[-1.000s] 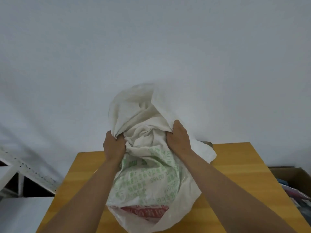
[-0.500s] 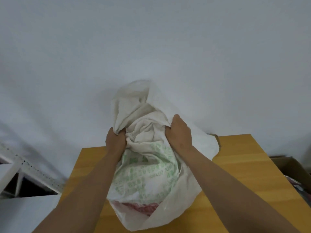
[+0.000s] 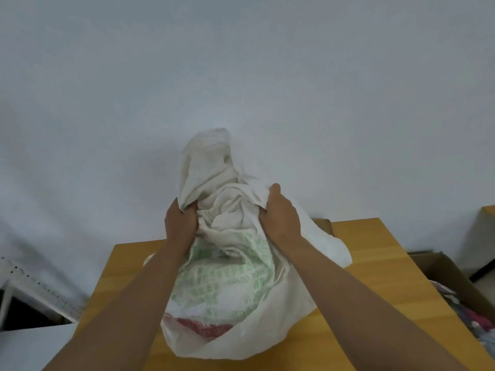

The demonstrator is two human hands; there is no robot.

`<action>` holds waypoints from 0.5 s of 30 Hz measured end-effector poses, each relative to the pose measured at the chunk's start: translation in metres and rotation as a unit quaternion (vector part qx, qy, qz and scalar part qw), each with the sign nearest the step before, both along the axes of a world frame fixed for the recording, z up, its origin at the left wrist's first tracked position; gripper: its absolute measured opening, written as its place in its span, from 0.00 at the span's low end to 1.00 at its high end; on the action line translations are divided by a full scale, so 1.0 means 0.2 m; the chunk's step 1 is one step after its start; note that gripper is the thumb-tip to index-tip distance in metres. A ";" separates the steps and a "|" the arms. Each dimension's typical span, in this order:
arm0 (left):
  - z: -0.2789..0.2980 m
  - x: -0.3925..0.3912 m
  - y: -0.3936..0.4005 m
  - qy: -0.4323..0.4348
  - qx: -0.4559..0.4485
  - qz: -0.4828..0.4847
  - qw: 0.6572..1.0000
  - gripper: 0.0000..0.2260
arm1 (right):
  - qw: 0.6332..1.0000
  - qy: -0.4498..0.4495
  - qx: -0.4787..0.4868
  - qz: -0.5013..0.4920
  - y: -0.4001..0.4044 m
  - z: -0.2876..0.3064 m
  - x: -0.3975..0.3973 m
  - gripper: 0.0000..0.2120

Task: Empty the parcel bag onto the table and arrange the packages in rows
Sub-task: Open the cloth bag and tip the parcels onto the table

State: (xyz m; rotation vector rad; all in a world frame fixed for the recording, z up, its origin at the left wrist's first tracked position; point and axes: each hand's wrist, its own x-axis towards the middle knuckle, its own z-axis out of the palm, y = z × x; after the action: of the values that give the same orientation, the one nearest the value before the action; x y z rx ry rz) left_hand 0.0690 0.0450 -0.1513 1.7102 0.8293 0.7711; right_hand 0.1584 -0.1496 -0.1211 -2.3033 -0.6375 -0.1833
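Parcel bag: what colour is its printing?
Green lettering on the white parcel bag, with a red patch lower down; head view.

My white woven parcel bag [image 3: 235, 287], printed in green with a red patch low down, stands bunched and crumpled on the wooden desk [image 3: 375, 263], its gathered top upright.

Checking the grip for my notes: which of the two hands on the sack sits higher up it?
The right hand: its fingers clutch the white sack higher than the left hand.
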 end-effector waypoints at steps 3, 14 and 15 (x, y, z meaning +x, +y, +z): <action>0.00 0.02 0.03 0.031 0.026 0.007 0.999 0.14 | 0.998 -0.039 0.043 0.024 0.00 0.05 -0.04 0.14; 0.02 -0.01 0.05 0.076 0.094 0.091 0.988 0.12 | 0.996 -0.031 -0.055 0.059 0.07 0.07 -0.02 0.19; 0.03 -0.02 0.06 0.060 0.099 0.106 0.988 0.12 | 0.996 -0.041 -0.054 0.063 0.08 0.07 -0.02 0.19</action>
State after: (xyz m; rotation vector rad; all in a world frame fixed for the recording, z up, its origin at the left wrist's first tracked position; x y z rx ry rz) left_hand 0.0647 0.0560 -0.1462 1.8790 1.0608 0.9258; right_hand 0.1541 -0.1332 -0.1063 -2.3597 -0.8506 -0.1897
